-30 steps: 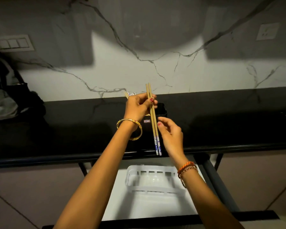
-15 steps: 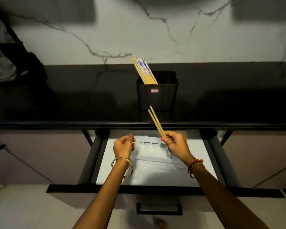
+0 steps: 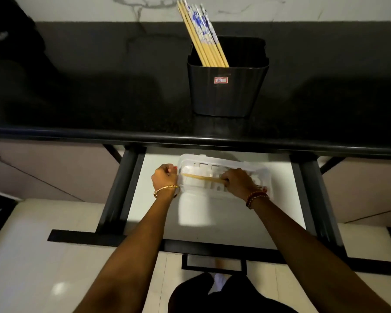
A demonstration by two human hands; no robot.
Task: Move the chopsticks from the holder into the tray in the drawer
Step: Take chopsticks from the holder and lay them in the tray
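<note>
One black surface (image 3: 99,105) spans the frame, marble wall behind it, front edge overhanging the back of one open drawer (image 3: 212,222) pulled out below. Drawer has a white floor, dark rails left and right, dark front lip with one handle (image 3: 213,263) nearest the person; bare white floor lies in front of the tray and to its left and right. One black holder (image 3: 227,86) stands upright on the surface right of centre, back from the front edge, a small red label on its front; dark bare surface on both sides of it. One bunch of chopsticks (image 3: 201,35) leans left inside the holder, blue-and-white patterned ends up; about six or so, exact count unclear. One white slotted tray (image 3: 224,163) sits at the back of the drawer, its far rim partly under the surface overhang. One pair of chopsticks (image 3: 201,177) lies roughly level across the tray's inside, plain ends toward the left. Right hand (image 3: 237,181) grips the pair's right end, fingers curled round it, over the tray. Left hand (image 3: 165,177) at the tray's left rim, fingers curled; cannot tell if it grips the rim. One gold bangle on left wrist, beaded bands on right. Dark bag at far left on the surface.
</note>
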